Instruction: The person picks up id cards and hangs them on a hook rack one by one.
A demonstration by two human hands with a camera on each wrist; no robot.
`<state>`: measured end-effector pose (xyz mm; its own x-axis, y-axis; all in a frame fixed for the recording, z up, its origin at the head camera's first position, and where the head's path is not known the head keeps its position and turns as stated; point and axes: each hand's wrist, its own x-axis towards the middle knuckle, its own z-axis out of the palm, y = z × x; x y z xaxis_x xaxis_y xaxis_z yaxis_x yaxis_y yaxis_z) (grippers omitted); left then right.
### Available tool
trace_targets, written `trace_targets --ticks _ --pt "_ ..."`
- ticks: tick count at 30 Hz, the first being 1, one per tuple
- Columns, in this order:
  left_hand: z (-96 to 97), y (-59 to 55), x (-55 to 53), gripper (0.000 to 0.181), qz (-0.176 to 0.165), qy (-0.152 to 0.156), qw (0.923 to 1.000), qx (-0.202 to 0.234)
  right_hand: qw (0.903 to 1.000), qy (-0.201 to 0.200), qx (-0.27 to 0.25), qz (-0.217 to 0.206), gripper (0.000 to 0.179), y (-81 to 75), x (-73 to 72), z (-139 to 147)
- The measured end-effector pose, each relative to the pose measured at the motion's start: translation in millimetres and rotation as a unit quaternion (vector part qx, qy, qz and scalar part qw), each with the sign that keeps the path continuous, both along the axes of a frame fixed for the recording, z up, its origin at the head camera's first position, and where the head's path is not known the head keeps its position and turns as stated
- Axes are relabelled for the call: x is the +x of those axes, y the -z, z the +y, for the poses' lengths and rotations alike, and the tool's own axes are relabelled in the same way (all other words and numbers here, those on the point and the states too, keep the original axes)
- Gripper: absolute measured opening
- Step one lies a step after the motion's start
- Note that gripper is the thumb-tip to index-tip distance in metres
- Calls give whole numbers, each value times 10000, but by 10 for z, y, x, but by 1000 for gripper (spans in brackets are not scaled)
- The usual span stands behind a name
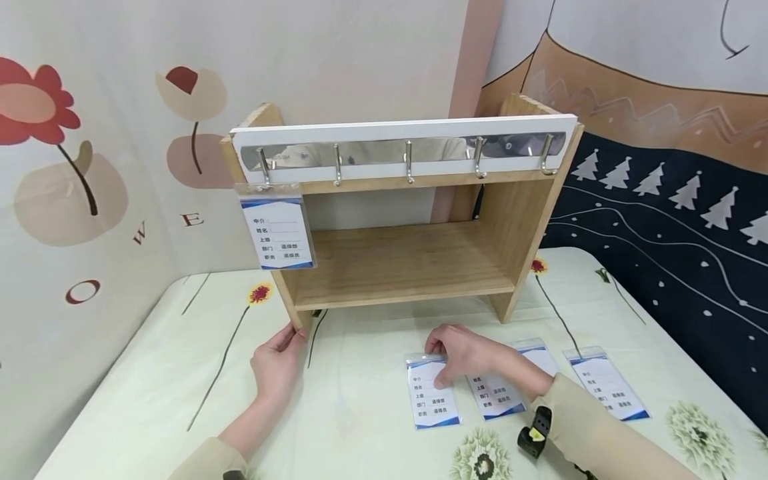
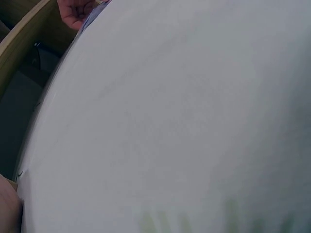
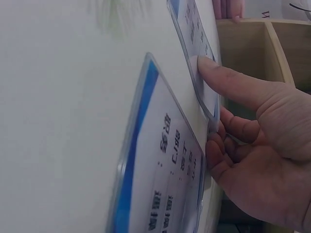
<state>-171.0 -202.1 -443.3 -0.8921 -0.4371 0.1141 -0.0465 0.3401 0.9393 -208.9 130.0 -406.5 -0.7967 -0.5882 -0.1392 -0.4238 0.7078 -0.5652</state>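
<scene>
A wooden shelf [image 1: 408, 263] with a white hook rail [image 1: 372, 133] along its upper front stands on the table. My left hand [image 1: 277, 367] grips the bottom of its left leg with thumb and fingers. One plastic-sleeved name badge [image 1: 277, 230] hangs from the leftmost hook. My right hand [image 1: 467, 353] holds the upper end of another badge [image 1: 433, 403] lying in front of the shelf. In the right wrist view its thumb presses on the face of that badge [image 3: 189, 34], while the other fingers curl at the edge.
To the right lie two more badges, one [image 1: 497, 395] partly behind my right forearm and one [image 1: 609, 385] farther out. A flower-printed cloth [image 1: 360, 413] covers the table. Printed curtains [image 1: 372, 60] rise behind the shelf and on both sides.
</scene>
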Motion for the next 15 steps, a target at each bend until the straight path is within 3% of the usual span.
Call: trace_targets --ticks 8,15 --pt "-9 -40 9 40 -152 141 9998 37 9987 -114 -481 -155 50 -3 11 39" --pt "-3 -44 40 41 -224 208 9995 11 9945 -317 -994 -3 46 84 26 111"
